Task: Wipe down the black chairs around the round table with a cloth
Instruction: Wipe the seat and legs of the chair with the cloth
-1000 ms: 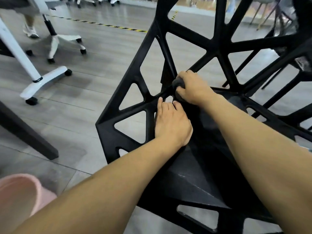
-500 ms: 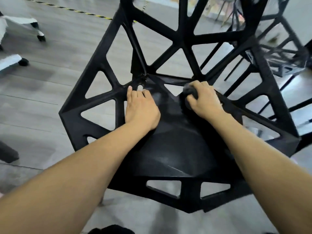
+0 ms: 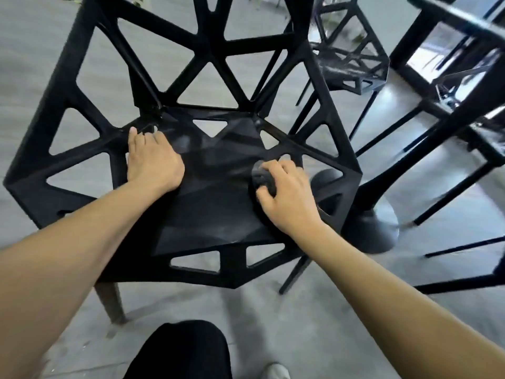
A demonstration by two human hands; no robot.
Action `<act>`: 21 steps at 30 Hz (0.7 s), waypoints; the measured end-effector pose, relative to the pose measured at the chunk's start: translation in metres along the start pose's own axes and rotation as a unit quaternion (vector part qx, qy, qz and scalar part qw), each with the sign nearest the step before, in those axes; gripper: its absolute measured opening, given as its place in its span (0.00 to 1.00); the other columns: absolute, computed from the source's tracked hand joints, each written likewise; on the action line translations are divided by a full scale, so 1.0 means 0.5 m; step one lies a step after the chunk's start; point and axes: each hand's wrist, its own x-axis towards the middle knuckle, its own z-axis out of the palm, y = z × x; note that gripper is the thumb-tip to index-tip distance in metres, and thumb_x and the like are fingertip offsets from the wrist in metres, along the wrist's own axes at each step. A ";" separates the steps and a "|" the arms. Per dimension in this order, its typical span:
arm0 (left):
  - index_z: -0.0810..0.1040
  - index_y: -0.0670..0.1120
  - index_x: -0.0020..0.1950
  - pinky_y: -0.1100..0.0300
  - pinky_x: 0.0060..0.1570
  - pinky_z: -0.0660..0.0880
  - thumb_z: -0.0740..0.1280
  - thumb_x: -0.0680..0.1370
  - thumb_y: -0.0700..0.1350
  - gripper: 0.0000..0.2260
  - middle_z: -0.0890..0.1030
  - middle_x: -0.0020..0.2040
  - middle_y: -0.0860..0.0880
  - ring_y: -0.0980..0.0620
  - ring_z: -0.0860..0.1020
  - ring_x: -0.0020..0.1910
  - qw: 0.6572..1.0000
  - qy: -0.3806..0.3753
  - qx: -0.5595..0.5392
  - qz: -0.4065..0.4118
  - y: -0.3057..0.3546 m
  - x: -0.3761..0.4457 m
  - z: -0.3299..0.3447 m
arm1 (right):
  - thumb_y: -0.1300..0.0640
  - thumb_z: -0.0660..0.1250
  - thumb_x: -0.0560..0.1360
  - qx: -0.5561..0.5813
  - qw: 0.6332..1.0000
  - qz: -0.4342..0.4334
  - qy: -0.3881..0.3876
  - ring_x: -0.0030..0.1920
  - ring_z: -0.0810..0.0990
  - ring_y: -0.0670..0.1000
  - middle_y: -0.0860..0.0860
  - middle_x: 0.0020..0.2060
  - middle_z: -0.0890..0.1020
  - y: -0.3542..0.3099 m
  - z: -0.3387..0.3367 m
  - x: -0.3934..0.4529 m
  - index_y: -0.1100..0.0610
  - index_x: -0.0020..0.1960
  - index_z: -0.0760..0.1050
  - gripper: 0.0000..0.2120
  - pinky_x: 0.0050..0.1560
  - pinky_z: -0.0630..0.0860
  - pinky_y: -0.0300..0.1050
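While a person leans over a black chair (image 3: 213, 214) with a lattice of triangular cut-outs, the right hand (image 3: 287, 198) grips a dark balled-up cloth (image 3: 261, 180) on the right side of the seat, fingers curled round it. The left hand (image 3: 153, 162) rests flat at the seat's left edge, fingers straight and close together. A second black chair (image 3: 352, 64) stands behind, beside a table (image 3: 464, 31) on a round pedestal base (image 3: 377, 228).

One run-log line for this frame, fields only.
phase: wiping seat | right hand: grips cloth on chair seat, right side | left hand: flat on seat, bracing | second chair: untouched
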 end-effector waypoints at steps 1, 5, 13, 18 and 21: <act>0.67 0.28 0.65 0.45 0.79 0.45 0.60 0.80 0.42 0.20 0.72 0.64 0.27 0.31 0.64 0.71 1.000 0.007 0.007 0.008 -0.006 0.002 0.004 | 0.49 0.61 0.72 0.036 0.999 -0.015 -0.019 0.52 0.75 0.61 0.54 0.51 0.77 -0.029 0.000 -0.014 0.53 0.61 0.76 0.19 0.57 0.72 0.58; 0.69 0.27 0.62 0.41 0.78 0.48 0.61 0.79 0.42 0.19 0.73 0.60 0.25 0.28 0.67 0.67 0.998 0.024 0.035 0.035 -0.029 0.008 0.019 | 0.49 0.62 0.72 0.139 0.982 -0.112 -0.063 0.52 0.75 0.58 0.51 0.54 0.77 -0.138 0.004 -0.084 0.52 0.63 0.76 0.21 0.57 0.72 0.56; 0.69 0.28 0.64 0.41 0.78 0.49 0.60 0.80 0.45 0.21 0.72 0.63 0.26 0.29 0.66 0.70 0.998 0.005 0.057 0.038 -0.040 0.016 0.021 | 0.53 0.66 0.71 -0.001 0.999 -0.007 0.050 0.55 0.75 0.59 0.52 0.57 0.77 0.076 -0.076 -0.099 0.53 0.62 0.77 0.20 0.59 0.71 0.58; 0.69 0.34 0.69 0.35 0.75 0.49 0.61 0.81 0.46 0.21 0.65 0.72 0.31 0.29 0.65 0.70 0.992 0.006 0.122 0.041 0.003 -0.004 -0.003 | 0.54 0.67 0.73 -0.043 0.998 -0.042 0.033 0.58 0.73 0.59 0.52 0.59 0.74 0.079 -0.074 -0.122 0.52 0.64 0.73 0.20 0.57 0.71 0.56; 0.70 0.42 0.72 0.35 0.75 0.50 0.61 0.81 0.45 0.19 0.61 0.78 0.41 0.36 0.59 0.76 0.986 -0.003 0.100 0.136 0.092 -0.016 0.001 | 0.54 0.66 0.75 -0.024 0.997 -0.062 0.029 0.59 0.72 0.56 0.50 0.60 0.74 0.089 -0.083 -0.111 0.51 0.67 0.72 0.21 0.60 0.69 0.53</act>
